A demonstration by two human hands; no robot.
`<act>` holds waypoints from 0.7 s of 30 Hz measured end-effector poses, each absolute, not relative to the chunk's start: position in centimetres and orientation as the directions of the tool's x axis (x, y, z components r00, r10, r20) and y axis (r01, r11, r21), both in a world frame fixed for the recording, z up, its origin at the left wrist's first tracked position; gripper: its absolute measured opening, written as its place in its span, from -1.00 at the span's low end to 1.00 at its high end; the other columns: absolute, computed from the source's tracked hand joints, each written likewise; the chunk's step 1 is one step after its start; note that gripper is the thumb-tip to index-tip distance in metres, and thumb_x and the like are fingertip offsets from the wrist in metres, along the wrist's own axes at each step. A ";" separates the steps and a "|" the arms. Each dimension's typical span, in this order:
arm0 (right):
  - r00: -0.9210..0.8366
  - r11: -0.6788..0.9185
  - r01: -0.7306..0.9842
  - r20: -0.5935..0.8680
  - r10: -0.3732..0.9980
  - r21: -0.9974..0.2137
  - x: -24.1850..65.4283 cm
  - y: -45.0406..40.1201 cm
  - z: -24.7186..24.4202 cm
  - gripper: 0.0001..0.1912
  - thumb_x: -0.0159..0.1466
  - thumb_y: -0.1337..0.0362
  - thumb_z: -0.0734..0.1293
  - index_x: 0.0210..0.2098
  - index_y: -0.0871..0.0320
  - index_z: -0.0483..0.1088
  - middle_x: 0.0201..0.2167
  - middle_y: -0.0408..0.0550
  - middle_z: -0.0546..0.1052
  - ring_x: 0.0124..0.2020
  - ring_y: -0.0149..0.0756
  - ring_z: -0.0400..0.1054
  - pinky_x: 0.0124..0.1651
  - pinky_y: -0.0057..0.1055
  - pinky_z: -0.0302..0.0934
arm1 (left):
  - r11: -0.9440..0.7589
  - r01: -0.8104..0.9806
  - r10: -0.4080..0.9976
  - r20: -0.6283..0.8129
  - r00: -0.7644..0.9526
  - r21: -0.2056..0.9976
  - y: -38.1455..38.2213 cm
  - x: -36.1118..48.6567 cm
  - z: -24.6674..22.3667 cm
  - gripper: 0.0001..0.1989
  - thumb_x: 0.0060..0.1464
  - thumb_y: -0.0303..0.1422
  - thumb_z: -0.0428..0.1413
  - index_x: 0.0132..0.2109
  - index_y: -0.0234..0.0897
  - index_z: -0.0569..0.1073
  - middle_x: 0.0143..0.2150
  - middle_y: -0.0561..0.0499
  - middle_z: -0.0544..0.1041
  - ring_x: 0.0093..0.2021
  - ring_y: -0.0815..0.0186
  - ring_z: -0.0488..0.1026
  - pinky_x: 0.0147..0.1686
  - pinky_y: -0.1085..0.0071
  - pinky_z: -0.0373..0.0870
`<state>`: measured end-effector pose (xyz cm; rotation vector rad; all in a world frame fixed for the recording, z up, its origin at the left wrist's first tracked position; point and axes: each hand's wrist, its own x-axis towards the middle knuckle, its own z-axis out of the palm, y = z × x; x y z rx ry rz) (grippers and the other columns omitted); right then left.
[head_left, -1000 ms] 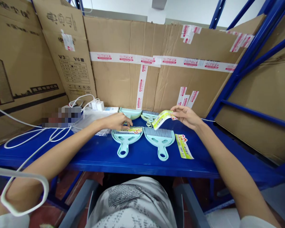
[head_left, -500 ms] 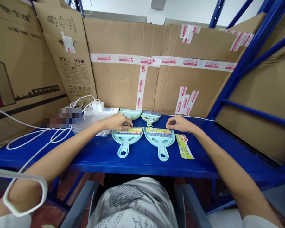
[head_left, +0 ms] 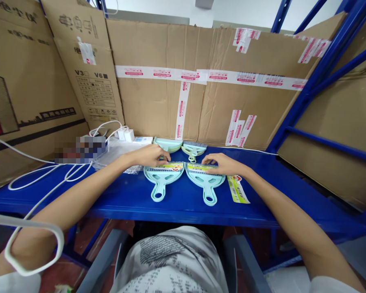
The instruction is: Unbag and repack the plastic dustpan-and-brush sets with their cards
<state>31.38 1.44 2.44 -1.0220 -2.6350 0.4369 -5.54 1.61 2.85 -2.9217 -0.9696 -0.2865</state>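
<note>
Two light blue dustpan-and-brush sets lie side by side on the blue table, handles toward me. A yellow-green label lies across the top of each. My left hand (head_left: 154, 156) rests at the top edge of the left set (head_left: 164, 178), fingers curled beside its label (head_left: 169, 167). Over the upper right of the right set (head_left: 205, 181) is my right hand (head_left: 221, 163), its fingers apart and bent at the label (head_left: 197, 167). A loose label (head_left: 238, 190) lies to the right. What the left fingertips touch is not clear.
Behind the sets are stacked dustpans (head_left: 167, 144) and small brushes (head_left: 194, 149). Clear plastic bags (head_left: 116, 154), white chargers (head_left: 125, 134) and cables (head_left: 38, 187) lie at the left. Cardboard walls (head_left: 158, 106) enclose the back and sides of the table (head_left: 177, 211).
My right hand has moved left and slightly down, from beside the right set onto its label, and its fingers have spread. My left hand has barely moved.
</note>
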 end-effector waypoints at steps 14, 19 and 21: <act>-0.722 0.681 0.586 0.098 0.685 -0.438 31.9 2.0 2.3 -0.60 0.21 0.11 0.50 0.01 0.10 0.58 0.00 0.01 0.67 0.04 -0.08 0.57 0.14 -0.21 0.36 | -0.788 0.615 0.603 0.188 0.775 -0.010 1.7 -5.6 2.7 -0.74 0.31 -0.27 0.14 0.02 -0.20 0.66 -0.06 -0.04 0.74 -0.19 0.23 0.66 -0.22 0.42 0.37; -0.661 0.684 0.553 0.248 0.708 -0.476 32.4 2.1 3.2 -0.59 0.23 0.06 0.48 0.02 0.08 0.57 0.00 0.02 0.66 -0.03 -0.12 0.54 0.05 -0.21 0.37 | -0.780 0.625 0.613 0.194 0.766 -0.002 1.6 -5.5 3.0 -0.73 0.33 -0.26 0.11 0.01 -0.21 0.66 -0.05 -0.04 0.74 -0.17 0.22 0.67 -0.21 0.42 0.38; -0.577 0.683 0.561 0.369 0.728 -0.468 32.8 2.4 3.6 -0.67 0.24 0.13 0.44 -0.03 0.09 0.58 -0.07 0.02 0.66 -0.16 -0.18 0.51 -0.07 -0.25 0.36 | -0.785 0.619 0.603 0.221 0.766 -0.002 1.6 -5.5 3.1 -0.74 0.34 -0.28 0.10 -0.01 -0.21 0.67 -0.07 -0.03 0.74 -0.17 0.23 0.67 -0.20 0.42 0.38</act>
